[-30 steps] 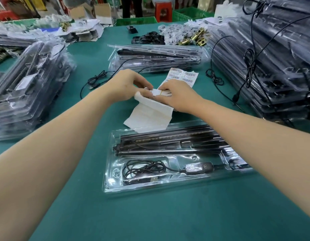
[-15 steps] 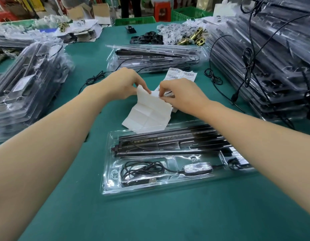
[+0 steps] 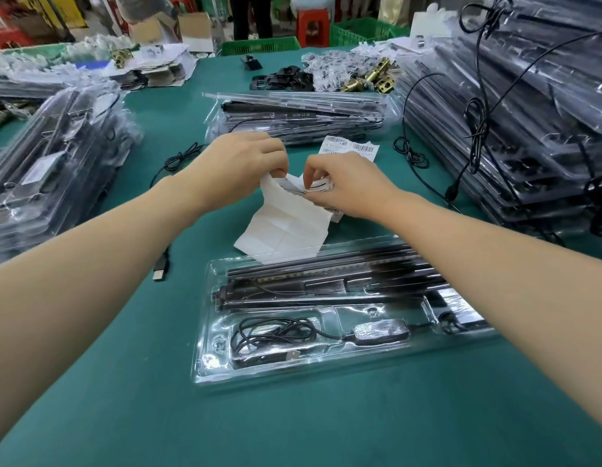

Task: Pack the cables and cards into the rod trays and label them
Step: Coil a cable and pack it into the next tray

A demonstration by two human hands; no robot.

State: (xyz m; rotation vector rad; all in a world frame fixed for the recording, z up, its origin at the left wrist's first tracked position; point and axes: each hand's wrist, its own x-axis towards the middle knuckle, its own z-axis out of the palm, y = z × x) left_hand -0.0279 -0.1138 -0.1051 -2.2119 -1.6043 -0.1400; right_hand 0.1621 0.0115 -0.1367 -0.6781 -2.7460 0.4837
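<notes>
**Q:** What are the hands doing?

**A:** Both are raised over the green table [image 3: 293, 433], just beyond the nearest tray. The left hand [image 3: 239, 170] pinches the top edge of a white backing sheet [image 3: 286, 227] between thumb and forefinger. The right hand [image 3: 346, 183] pinches a small printed label [image 3: 321, 187] at that same edge, its other fingers curled. It looks like a peel in progress.

**Q:** What could go wrong?

**A:** The label is thin and probably sticky, and it is being pulled from one corner. It could tear, curl onto itself or cling to a fingertip. The hanging sheet reaches the tray's far rim and might snag there.

**Q:** What do the containers hold?

**A:** The clear tray [image 3: 205, 365] holds dark rods [image 3: 326, 281] in its long far compartment. A coiled black cable [image 3: 272, 335] sits in the near left pocket, with an inline controller [image 3: 380, 332] to its right. I cannot tell whether a card is inside.

A short stack of filled trays [image 3: 293, 112] lies behind the hands. Taller stacks stand at the left [image 3: 57, 156] and at the right [image 3: 512, 129], the right one draped with cables. Spare barcode labels [image 3: 350, 148] lie just beyond the right hand.
</notes>
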